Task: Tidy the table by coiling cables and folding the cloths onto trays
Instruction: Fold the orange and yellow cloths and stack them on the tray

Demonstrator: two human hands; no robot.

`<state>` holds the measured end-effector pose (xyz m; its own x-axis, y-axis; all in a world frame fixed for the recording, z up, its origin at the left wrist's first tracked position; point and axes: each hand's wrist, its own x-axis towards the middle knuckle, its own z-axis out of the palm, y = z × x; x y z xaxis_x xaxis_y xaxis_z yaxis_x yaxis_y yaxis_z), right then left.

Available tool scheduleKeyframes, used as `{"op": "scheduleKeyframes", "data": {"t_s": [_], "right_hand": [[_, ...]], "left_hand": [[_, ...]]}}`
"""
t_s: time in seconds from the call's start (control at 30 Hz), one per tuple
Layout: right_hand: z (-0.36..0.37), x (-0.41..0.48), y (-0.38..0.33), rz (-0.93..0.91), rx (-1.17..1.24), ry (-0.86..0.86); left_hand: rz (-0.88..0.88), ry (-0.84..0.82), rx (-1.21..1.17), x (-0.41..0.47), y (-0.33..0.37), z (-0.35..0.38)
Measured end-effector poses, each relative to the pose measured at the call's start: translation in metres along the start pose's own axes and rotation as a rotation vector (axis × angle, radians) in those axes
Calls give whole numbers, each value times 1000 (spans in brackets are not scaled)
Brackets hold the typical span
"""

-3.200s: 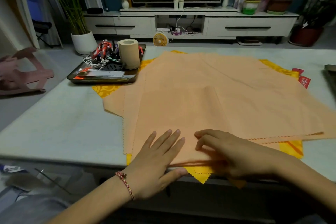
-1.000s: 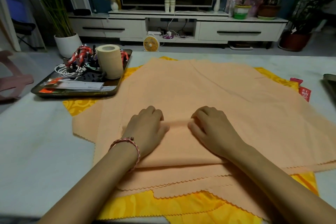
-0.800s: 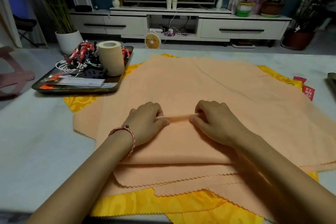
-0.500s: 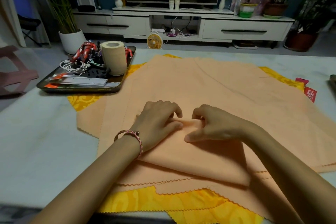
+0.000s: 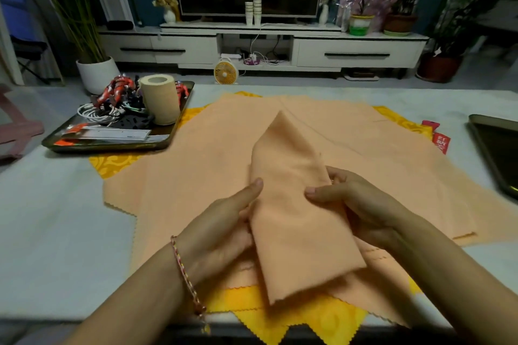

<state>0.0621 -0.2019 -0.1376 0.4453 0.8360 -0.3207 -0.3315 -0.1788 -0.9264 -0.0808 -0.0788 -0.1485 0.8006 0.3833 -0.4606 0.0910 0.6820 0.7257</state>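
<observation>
The head view looks forward and down from the near side of the table (image 5: pixel 56 232), close above left hand (image 5: pixel 221 230) and right hand (image 5: pixel 361 207).

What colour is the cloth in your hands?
The held cloth is plain peach-orange, unpatterned; head view shows it best.

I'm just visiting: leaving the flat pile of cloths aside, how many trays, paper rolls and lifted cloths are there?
Trays: 2, the left tray and the right tray
Paper rolls: 1, the paper roll standing on the left tray
Lifted cloths: 1, the orange cloth, pinched by the left hand and the right hand
Total: 4
</observation>
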Motion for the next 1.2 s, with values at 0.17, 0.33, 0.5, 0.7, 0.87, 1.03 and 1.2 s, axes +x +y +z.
{"op": "scheduleKeyframes", "data": {"t_s": [0.17,0.33,0.5,0.7,0.87,1.03,1.2], "right_hand": [[-1,-18,14,54,19,41],[-9,-30,17,26,-150,73],[-15,-36,14,5,-77,17],[-14,-38,10,-140,-106,-17],[-10,-39,14,-245,-392,89],[-14,-41,16,-362,-463,190],[-19,-43,13,-155,73,176]], "left_hand": [[-24,63,50,-3,-6,7],[-4,-14,71,-12,-5,7],[61,-86,237,-10,1,0],[173,-74,107,-7,2,4],[30,-123,16,-12,-12,6],[42,-226,428,-23,-22,8],[300,-6,472,-18,-31,19]]}}
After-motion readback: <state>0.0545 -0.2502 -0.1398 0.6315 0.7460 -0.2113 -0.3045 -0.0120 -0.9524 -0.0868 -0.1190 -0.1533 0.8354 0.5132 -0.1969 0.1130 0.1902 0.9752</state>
